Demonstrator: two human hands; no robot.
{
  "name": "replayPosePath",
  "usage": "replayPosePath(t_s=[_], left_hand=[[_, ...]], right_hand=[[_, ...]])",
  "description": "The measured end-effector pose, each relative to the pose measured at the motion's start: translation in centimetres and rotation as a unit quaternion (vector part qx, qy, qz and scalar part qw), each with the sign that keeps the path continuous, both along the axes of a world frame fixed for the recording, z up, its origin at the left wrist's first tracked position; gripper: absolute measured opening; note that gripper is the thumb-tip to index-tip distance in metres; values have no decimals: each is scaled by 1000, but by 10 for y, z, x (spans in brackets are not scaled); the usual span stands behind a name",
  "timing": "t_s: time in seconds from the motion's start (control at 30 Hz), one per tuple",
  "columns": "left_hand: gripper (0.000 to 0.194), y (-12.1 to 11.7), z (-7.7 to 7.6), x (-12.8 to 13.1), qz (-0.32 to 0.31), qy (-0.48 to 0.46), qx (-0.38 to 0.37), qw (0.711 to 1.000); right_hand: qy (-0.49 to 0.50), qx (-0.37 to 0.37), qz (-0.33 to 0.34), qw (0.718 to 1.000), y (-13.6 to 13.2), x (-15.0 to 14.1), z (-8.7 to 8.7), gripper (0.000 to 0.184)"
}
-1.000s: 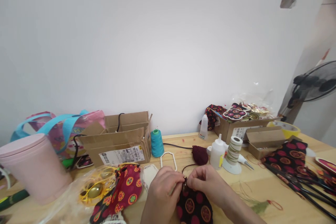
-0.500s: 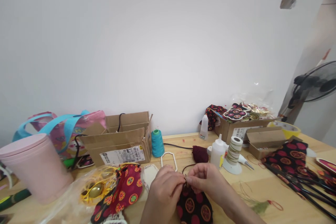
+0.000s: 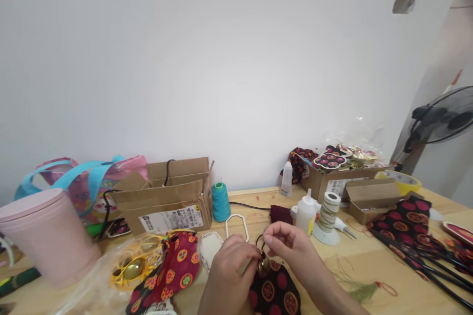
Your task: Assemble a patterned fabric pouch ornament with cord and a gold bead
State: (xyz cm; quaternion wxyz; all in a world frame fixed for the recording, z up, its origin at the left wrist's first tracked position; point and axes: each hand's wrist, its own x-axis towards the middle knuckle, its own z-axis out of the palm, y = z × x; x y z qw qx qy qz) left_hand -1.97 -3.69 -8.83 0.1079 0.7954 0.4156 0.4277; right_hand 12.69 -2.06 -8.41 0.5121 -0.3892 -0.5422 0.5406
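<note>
My left hand (image 3: 231, 268) and my right hand (image 3: 290, 251) meet at the table's front edge, fingers pinched together. Between them is the top of a small black fabric piece with red and orange circles (image 3: 275, 290) and a gold bead or bell (image 3: 263, 265) on a dark cord (image 3: 259, 240). The left fingers pinch the top of the fabric piece by the bead. The right fingers pinch the cord just above it. The cord runs back toward a dark red ball of thread (image 3: 280, 214).
A pink tub (image 3: 48, 236) and a pink bag with blue handles (image 3: 86, 182) stand left. Cardboard boxes (image 3: 173, 197), a teal thread spool (image 3: 220, 202), glue bottles (image 3: 305, 212), a ribbon reel (image 3: 328, 211), patterned cloth (image 3: 406, 219), black sticks (image 3: 424, 266) and a fan (image 3: 439, 120) fill the wooden table (image 3: 388, 275).
My right hand has lifted a little, drawing the cord up. The gold bead now shows between my fingers. The left hand stays on the fabric piece.
</note>
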Motion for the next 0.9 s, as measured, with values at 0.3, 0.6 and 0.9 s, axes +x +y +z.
replayPosePath(t_s=[0.3, 0.6, 0.9], left_hand=[[12, 4, -7, 5, -4, -213, -179, 961], [9, 10, -9, 3, -46, -514, -339, 787], [16, 10, -4, 3, -73, -607, -394, 686]], right_hand=[[91, -20, 45, 995, -3, -2, 1, 19], [190, -74, 63, 977, -2, -2, 3, 20], [232, -82, 60, 967, 0, -2, 0, 20]])
